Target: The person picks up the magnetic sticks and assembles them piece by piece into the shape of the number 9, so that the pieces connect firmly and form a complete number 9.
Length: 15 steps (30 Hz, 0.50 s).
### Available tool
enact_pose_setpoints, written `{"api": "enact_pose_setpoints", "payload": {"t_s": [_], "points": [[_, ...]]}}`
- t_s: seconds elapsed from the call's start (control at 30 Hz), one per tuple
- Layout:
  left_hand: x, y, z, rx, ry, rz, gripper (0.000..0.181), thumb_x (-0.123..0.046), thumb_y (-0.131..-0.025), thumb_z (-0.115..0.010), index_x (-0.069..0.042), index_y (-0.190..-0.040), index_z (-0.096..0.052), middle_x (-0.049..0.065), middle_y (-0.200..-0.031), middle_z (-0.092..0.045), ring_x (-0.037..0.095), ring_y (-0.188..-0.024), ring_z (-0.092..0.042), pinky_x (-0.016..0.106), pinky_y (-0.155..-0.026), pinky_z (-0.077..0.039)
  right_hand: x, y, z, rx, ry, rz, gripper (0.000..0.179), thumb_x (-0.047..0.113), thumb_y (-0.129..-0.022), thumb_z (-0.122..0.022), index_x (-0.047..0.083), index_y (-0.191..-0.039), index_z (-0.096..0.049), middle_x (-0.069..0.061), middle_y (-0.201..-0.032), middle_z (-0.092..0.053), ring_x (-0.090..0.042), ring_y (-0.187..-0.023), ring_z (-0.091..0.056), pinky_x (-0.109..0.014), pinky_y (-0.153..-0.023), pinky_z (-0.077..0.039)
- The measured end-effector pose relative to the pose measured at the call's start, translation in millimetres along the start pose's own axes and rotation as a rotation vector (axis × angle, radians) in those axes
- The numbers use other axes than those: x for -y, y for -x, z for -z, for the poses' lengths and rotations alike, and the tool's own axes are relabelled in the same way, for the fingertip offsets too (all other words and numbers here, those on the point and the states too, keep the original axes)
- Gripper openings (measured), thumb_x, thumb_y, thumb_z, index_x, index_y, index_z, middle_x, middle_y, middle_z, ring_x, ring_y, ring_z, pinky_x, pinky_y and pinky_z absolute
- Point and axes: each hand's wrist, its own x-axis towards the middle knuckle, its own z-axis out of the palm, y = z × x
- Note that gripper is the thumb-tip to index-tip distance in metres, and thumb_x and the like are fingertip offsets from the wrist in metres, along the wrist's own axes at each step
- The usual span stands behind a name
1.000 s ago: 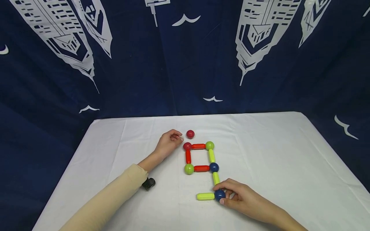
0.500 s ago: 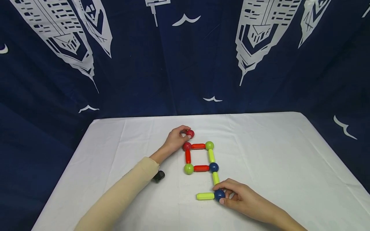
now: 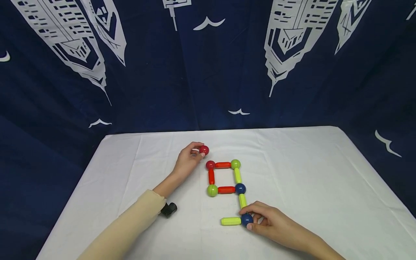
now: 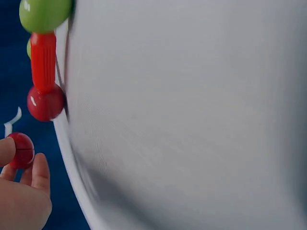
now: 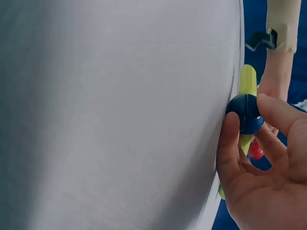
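Observation:
With thumb and fingers my left hand (image 3: 187,159) pinches a loose red ball (image 3: 204,150), just up and left of the joined shape's corner; the left wrist view shows that red ball (image 4: 22,150) between the fingertips. My right hand (image 3: 271,222) grips a dark blue ball (image 3: 247,220) at the near end of the shape, and in the right wrist view thumb and finger lie around the blue ball (image 5: 244,114). A yellow-green rod (image 3: 231,221) points left from it. Another yellow-green rod (image 3: 242,200) runs up to a second blue ball (image 3: 240,188).
Red rods (image 3: 223,165) and a yellow-green rod (image 3: 238,176) form a square with a red ball (image 3: 210,165) and green balls (image 3: 212,190) at corners. A white cloth covers the table (image 3: 308,173). A dark blue printed curtain (image 3: 195,72) hangs behind. A black wrist camera (image 3: 169,209) sits under the left sleeve.
My left hand reached the loose red ball, took hold of it and drew it a little to the left. The right hand and the joined shape stayed in place.

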Motion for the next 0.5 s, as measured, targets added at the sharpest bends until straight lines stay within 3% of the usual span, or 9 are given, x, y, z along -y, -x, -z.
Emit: {"api": "enact_pose_setpoints", "payload": {"t_s": [0.23,0.5], "points": [[-9.3,39.1,15.5,0.062,-0.049,-0.131,0.037,-0.001,-0.090,-0.069,-0.006,-0.126,-0.061,0.002,-0.114,-0.062,0.018,-0.099,-0.061,0.031,-0.082,-0.054,1,-0.3,0,0.000,-0.001,-0.006,0.030,0.026,-0.095,-0.067,0.022,-0.124,-0.062,0.000,-0.103,-0.058,-0.013,-0.082,-0.056,-0.024,-0.068,-0.049],[-12.9,85.1,19.2,0.163,-0.054,-0.150,0.040,0.004,-0.087,-0.070,-0.008,-0.124,-0.062,-0.001,-0.114,-0.060,0.016,-0.098,-0.060,0.030,-0.081,-0.054,2,-1.0,0,0.000,-0.008,-0.005,0.030,0.026,-0.095,-0.067,0.021,-0.124,-0.062,0.000,-0.103,-0.059,-0.013,-0.083,-0.056,-0.024,-0.068,-0.050]]}}
